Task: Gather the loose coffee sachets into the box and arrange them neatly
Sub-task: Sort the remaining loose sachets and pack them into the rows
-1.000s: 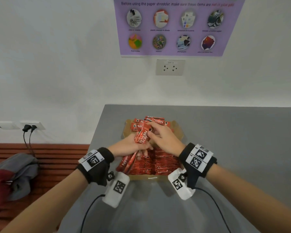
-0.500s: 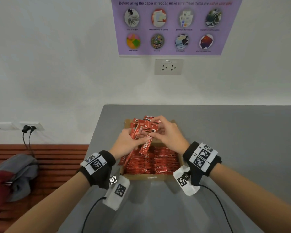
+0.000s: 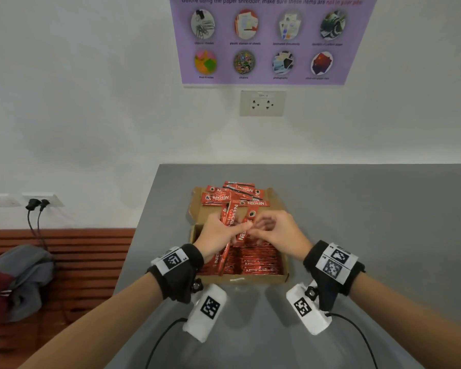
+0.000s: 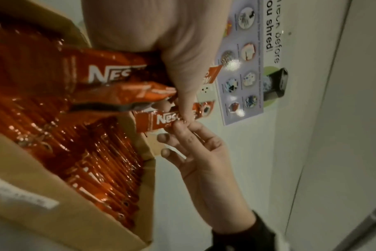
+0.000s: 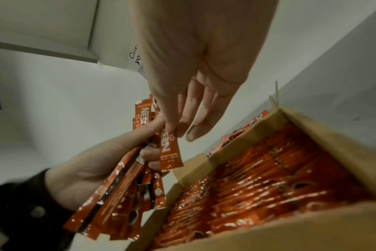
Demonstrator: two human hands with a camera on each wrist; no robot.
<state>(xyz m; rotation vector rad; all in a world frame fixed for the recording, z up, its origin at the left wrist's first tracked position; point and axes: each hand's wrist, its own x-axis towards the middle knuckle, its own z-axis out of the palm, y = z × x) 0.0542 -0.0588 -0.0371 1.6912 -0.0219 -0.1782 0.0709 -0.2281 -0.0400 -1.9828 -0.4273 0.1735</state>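
An open cardboard box [image 3: 261, 278] on the grey table holds neat rows of red coffee sachets [image 3: 258, 259]. Several loose sachets [image 3: 232, 194] lie criss-cross on the box's back flap. My left hand [image 3: 218, 233] hovers over the box's left half and grips a bundle of sachets [image 3: 230, 217], which fans out below the palm [image 5: 118, 195]. My right hand [image 3: 274, 230] meets it from the right. Its thumb and fingers pinch one sachet [image 5: 170, 152] against the bundle, just under the left thumb [image 4: 182, 101].
The table's left edge [image 3: 141, 222] drops to a wooden bench [image 3: 77, 251] with a grey and red garment [image 3: 16, 283]. The wall stands right behind the table, with a socket [image 3: 262, 103] and a purple poster [image 3: 266, 38]. Wrist-camera cables trail toward me.
Both hands reached back to the loose pile, then drew toward me over the box. The right hand now pinches a single sachet at the left hand's bundle.
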